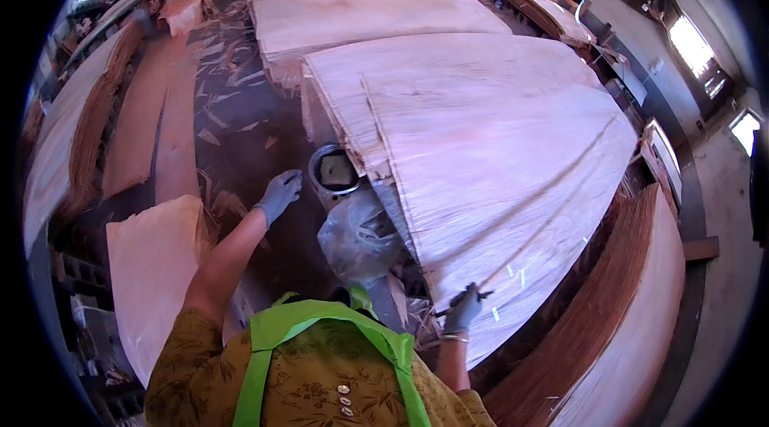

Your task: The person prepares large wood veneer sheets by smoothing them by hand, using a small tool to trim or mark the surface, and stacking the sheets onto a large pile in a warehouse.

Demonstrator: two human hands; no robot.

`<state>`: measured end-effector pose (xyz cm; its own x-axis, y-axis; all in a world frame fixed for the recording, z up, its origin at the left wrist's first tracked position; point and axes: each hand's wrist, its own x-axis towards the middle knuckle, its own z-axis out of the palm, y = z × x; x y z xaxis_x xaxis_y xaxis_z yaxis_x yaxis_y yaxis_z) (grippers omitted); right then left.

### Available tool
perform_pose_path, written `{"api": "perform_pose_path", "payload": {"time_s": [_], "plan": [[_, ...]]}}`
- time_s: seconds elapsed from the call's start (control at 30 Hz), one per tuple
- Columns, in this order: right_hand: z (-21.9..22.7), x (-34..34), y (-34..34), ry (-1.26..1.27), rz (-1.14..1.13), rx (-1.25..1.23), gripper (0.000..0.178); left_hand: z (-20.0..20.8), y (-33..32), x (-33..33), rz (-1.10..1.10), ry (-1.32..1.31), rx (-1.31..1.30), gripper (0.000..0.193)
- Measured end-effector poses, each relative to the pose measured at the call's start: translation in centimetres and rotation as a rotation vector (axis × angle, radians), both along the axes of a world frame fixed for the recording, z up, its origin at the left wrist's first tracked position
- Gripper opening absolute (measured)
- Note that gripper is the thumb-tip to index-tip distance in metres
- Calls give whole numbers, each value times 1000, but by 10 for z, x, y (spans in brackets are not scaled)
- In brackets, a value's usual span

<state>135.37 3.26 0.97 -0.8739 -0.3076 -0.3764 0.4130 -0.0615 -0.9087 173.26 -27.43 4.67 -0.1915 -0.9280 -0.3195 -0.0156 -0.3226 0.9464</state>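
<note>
My left hand (280, 194), in a light grey glove, is held out over the floor, left of the round metal container (334, 168). Its fingers are apart with nothing seen in them. My right hand (462, 312), also gloved, is closed around a small black tool (471, 296) whose kind I cannot make out. That hand is at the near edge of a large pale wood veneer sheet (497, 147) on top of a stack. Short white strips (523, 278) lie on the sheet near my right hand. A long crease or ridge runs from near that hand toward the far right.
A clear plastic bag (360, 239) slumps below the container. Other veneer stacks stand at left (156, 267), right (609, 323) and far (368, 18). Veneer scraps (210, 137) litter the dark floor. Windows (690, 46) and a wall are at right.
</note>
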Motion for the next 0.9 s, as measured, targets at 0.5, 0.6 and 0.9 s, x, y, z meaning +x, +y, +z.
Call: {"api": "perform_pose_path", "payload": {"time_s": [0.5,0.6,0.9], "plan": [[-22,86,-92,-613,278,-337,28,-89,-240,-206,-115,496,571,23],[-12,90,-131,-557,209,-188,28,-93,-263,-217,-210,508,680,21],[-28,114,-203,-527,72,-180,29,-67,-326,-206,-361,511,604,23]]}}
